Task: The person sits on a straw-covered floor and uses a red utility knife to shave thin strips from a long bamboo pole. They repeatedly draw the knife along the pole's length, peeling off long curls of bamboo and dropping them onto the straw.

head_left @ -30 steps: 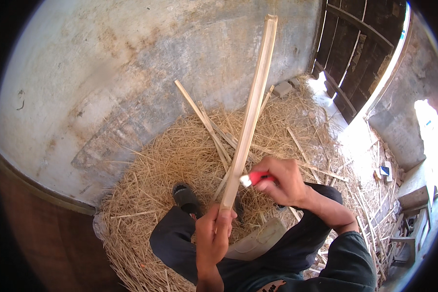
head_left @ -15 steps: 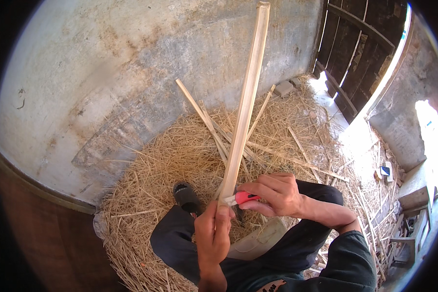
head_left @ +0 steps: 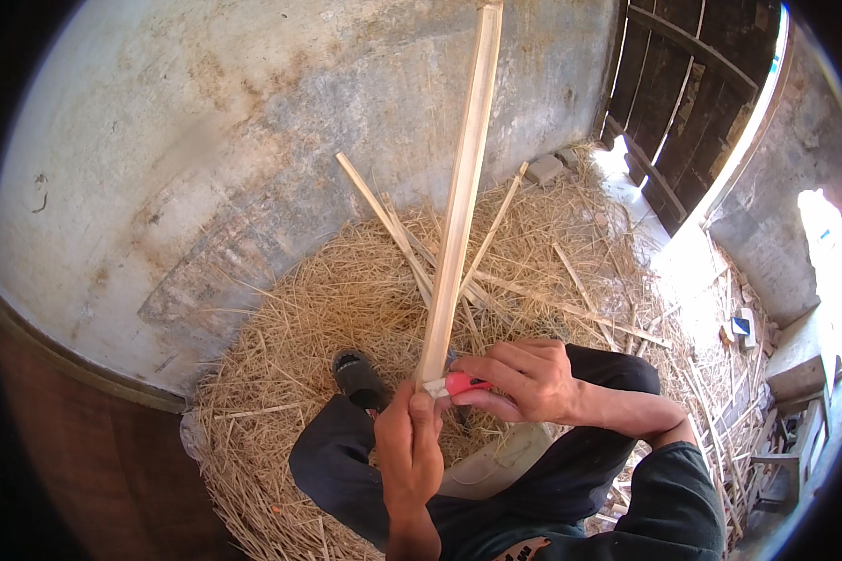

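Observation:
A long, pale split bamboo piece [head_left: 466, 178] rises from my hands, tilted slightly right, its top reaching the upper edge. My left hand [head_left: 410, 449] is closed round its lower end, thumb on top. In my right hand [head_left: 535, 379] is a red-handled knife [head_left: 464, 382]. Its whitish front part lies across the bamboo just above my left thumb. Exactly how the cutting edge meets the bamboo cannot be made out.
Straw-like shavings [head_left: 318, 299] cover the floor around my bent legs. Loose bamboo strips [head_left: 388, 220] lean and lie ahead. A dark slipper [head_left: 357, 376] is by my left leg. Beyond stand a stained wall [head_left: 281, 140] and a dark plank door [head_left: 688, 103].
The bamboo has shifted a little left and up, its top now at the picture's edge. The knife has moved slightly left and lower, close to my left thumb.

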`<action>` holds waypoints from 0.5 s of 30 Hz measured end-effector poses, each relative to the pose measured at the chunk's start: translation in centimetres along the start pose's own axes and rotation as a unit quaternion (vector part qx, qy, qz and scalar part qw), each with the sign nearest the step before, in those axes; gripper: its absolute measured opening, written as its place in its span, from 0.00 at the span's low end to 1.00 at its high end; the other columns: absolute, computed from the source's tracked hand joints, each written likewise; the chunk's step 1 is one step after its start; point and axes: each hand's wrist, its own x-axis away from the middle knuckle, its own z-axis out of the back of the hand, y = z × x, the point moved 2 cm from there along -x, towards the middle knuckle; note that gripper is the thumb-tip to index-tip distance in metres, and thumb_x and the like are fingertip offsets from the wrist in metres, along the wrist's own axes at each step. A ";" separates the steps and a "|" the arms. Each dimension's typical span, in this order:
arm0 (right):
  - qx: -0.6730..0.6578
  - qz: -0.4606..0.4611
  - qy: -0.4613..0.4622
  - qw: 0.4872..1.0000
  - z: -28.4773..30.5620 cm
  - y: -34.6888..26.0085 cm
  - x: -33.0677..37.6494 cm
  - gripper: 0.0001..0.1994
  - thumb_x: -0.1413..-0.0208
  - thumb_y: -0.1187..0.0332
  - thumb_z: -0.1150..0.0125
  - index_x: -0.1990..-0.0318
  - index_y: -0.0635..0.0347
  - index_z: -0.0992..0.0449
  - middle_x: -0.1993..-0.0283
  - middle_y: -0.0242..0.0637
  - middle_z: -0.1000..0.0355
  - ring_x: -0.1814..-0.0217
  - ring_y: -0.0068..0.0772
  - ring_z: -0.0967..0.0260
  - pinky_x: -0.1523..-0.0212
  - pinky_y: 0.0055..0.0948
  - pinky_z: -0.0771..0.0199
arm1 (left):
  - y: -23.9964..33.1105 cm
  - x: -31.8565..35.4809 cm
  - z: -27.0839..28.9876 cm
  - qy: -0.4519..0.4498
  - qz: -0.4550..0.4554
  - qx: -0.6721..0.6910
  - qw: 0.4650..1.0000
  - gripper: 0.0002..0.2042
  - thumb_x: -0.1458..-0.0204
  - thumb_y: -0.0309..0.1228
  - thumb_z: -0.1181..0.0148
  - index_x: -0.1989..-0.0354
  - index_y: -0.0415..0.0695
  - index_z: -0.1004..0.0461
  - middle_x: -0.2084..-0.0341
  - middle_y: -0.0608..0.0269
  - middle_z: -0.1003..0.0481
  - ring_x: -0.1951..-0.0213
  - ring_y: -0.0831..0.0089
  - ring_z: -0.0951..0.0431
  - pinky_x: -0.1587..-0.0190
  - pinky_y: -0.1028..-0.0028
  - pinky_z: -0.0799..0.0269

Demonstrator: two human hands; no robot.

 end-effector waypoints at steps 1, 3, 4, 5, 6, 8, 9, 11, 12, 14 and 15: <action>0.003 -0.002 0.001 1.000 0.0 0.0 0.0 0.19 0.47 0.54 0.20 0.53 0.54 0.15 0.72 0.26 0.27 0.77 0.26 0.25 0.78 0.28 0.25 | 0.0 0.0 0.0 -0.002 0.004 -0.003 1.000 0.25 0.21 0.48 0.58 0.60 0.37 0.27 0.76 0.73 0.36 0.77 0.87 0.43 0.76 0.79 0.47; 0.007 -0.007 0.001 1.000 0.0 -0.1 0.0 0.19 0.47 0.54 0.20 0.53 0.54 0.15 0.72 0.25 0.28 0.78 0.26 0.25 0.78 0.27 0.25 | 0.0 -0.1 0.1 -0.007 0.013 -0.008 1.000 0.26 0.22 0.51 0.57 0.59 0.38 0.26 0.76 0.73 0.36 0.77 0.87 0.42 0.76 0.78 0.47; 0.009 -0.010 0.001 1.000 0.0 -0.1 0.1 0.19 0.47 0.54 0.20 0.53 0.54 0.15 0.72 0.25 0.28 0.78 0.26 0.26 0.78 0.27 0.26 | -0.1 0.0 0.1 -0.006 -0.001 -0.011 1.000 0.25 0.23 0.51 0.54 0.58 0.38 0.26 0.75 0.73 0.35 0.76 0.87 0.42 0.75 0.78 0.47; 0.011 -0.014 0.001 1.000 0.0 -0.1 0.1 0.19 0.47 0.53 0.20 0.53 0.54 0.15 0.73 0.25 0.29 0.78 0.26 0.26 0.79 0.27 0.26 | -0.4 0.0 0.1 -0.004 -0.014 -0.014 1.000 0.25 0.24 0.52 0.51 0.58 0.37 0.25 0.75 0.73 0.34 0.76 0.87 0.41 0.75 0.78 0.46; 0.014 -0.013 -0.002 1.000 0.0 -0.2 0.0 0.19 0.47 0.53 0.20 0.54 0.54 0.15 0.73 0.25 0.29 0.78 0.26 0.26 0.79 0.27 0.26 | -0.4 0.0 0.1 -0.002 -0.029 -0.018 0.999 0.25 0.25 0.52 0.48 0.57 0.37 0.25 0.75 0.73 0.34 0.75 0.87 0.40 0.74 0.78 0.46; 0.021 -0.012 -0.007 1.000 0.1 -0.3 -0.1 0.19 0.47 0.53 0.21 0.54 0.54 0.15 0.73 0.26 0.29 0.79 0.26 0.26 0.79 0.27 0.27 | 0.1 0.0 -0.1 -0.005 -0.020 -0.016 1.000 0.22 0.28 0.48 0.42 0.55 0.37 0.24 0.74 0.73 0.31 0.74 0.87 0.39 0.74 0.79 0.45; 0.023 -0.010 -0.004 1.000 0.1 -0.2 -0.1 0.19 0.47 0.53 0.21 0.54 0.54 0.15 0.73 0.26 0.29 0.79 0.26 0.26 0.79 0.28 0.27 | 0.3 0.0 -0.3 -0.007 -0.016 -0.014 1.000 0.21 0.29 0.47 0.38 0.54 0.36 0.23 0.73 0.73 0.30 0.74 0.87 0.38 0.73 0.79 0.44; 0.028 -0.008 0.000 1.000 0.0 0.0 0.1 0.19 0.47 0.53 0.21 0.55 0.54 0.15 0.73 0.26 0.30 0.79 0.26 0.26 0.79 0.28 0.27 | 0.1 0.0 -0.3 -0.001 0.003 -0.017 1.000 0.17 0.30 0.42 0.36 0.53 0.36 0.22 0.73 0.74 0.30 0.73 0.87 0.38 0.72 0.79 0.44; 0.030 -0.006 0.000 1.000 0.0 0.0 0.0 0.19 0.47 0.53 0.21 0.55 0.54 0.15 0.73 0.26 0.30 0.79 0.26 0.26 0.79 0.28 0.27 | 0.0 0.0 -0.3 0.003 0.013 -0.019 1.000 0.16 0.31 0.40 0.35 0.52 0.36 0.22 0.73 0.74 0.29 0.73 0.87 0.37 0.72 0.79 0.43; 0.035 -0.004 0.001 0.999 0.2 0.0 -0.2 0.19 0.47 0.53 0.21 0.55 0.54 0.15 0.73 0.26 0.30 0.78 0.25 0.26 0.79 0.28 0.27 | 0.0 0.1 -0.3 0.006 0.012 -0.037 0.999 0.14 0.30 0.38 0.36 0.52 0.36 0.21 0.74 0.74 0.29 0.73 0.87 0.38 0.72 0.79 0.43; 0.039 -0.002 0.002 0.999 0.3 -0.1 -0.3 0.19 0.47 0.53 0.21 0.55 0.54 0.15 0.74 0.25 0.30 0.78 0.25 0.26 0.79 0.28 0.27 | 0.0 0.1 -0.2 0.008 0.011 -0.046 0.999 0.14 0.30 0.37 0.36 0.52 0.36 0.21 0.74 0.74 0.29 0.73 0.87 0.38 0.73 0.78 0.43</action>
